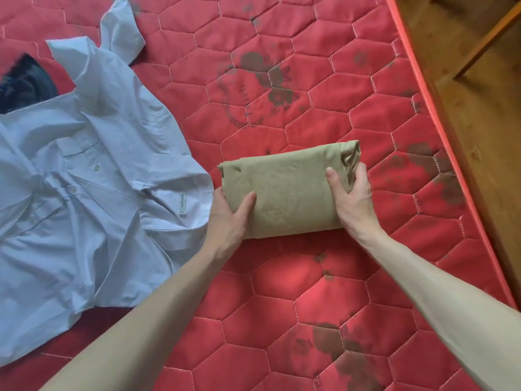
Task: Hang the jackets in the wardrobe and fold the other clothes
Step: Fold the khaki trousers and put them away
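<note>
Mattress (282, 292) beside wooden floor (479, 122)

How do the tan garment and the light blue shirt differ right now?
The tan garment is folded into a compact bundle; the light blue shirt lies spread and crumpled. The left hand and right hand grip the tan garment; nothing touches the shirt. Both lie on the red mattress.

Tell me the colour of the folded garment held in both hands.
Khaki tan, plain with no pattern; the folded garment shows in the head view.
</note>
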The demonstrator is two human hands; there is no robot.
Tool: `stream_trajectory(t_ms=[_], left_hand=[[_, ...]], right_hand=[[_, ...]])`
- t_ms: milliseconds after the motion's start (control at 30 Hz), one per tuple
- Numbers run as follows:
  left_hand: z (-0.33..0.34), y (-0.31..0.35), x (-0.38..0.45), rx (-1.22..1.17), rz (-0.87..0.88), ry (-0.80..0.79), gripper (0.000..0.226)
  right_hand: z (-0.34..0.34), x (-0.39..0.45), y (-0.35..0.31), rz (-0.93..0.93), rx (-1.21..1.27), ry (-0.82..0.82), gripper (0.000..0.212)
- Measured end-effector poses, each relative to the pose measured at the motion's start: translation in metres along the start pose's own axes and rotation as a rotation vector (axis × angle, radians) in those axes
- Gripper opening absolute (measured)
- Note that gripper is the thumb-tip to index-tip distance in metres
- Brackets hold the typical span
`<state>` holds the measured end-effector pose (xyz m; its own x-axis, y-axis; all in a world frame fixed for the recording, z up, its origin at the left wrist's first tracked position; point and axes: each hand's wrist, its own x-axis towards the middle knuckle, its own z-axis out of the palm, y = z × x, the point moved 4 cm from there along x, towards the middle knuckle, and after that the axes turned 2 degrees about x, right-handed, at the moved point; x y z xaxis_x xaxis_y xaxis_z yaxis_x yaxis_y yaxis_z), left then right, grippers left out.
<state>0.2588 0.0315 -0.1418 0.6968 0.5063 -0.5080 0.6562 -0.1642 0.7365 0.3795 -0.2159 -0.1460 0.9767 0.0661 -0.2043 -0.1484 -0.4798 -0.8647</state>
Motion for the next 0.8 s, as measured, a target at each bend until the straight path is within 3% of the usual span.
stream_trajectory(t_ms=[133, 200, 267, 333, 400, 600, 700, 800], left_hand=[[0.011, 0.012, 0.008, 0.377, -0.031, 0.132, 0.080], [0.016, 0.023, 0.001, 0.495, 0.102, 0.234, 0.081], [0.025, 0.028, -0.005, 0.603, 0.315, 0.257, 0.073], [0.032, 0.023, -0.006, 0.702, 0.402, 0.199, 0.073], [0.036, 0.013, -0.003, 0.761, 0.403, 0.160, 0.078], [0.039, 0.012, 0.003, 0.756, 0.401, 0.117, 0.084], [0.032, 0.017, -0.005, 0.626, 0.273, 0.215, 0.097], [0.028, 0.011, -0.013, 0.384, -0.160, 0.290, 0.116]], right_hand=[[0.009, 0.005, 0.007, 0.064, -0.394, 0.042, 0.072], [0.007, 0.004, -0.005, -0.040, -0.529, 0.150, 0.075], [0.010, 0.001, -0.016, -0.229, -0.615, 0.136, 0.072], [0.018, -0.004, -0.012, -0.303, -0.624, -0.012, 0.080], [0.024, -0.007, 0.000, -0.213, -0.591, -0.110, 0.093], [0.026, 0.000, 0.007, -0.107, -0.536, -0.101, 0.100], [0.023, -0.002, 0.005, -0.048, -0.474, -0.120, 0.097], [0.016, -0.012, -0.007, 0.033, -0.362, -0.011, 0.086]])
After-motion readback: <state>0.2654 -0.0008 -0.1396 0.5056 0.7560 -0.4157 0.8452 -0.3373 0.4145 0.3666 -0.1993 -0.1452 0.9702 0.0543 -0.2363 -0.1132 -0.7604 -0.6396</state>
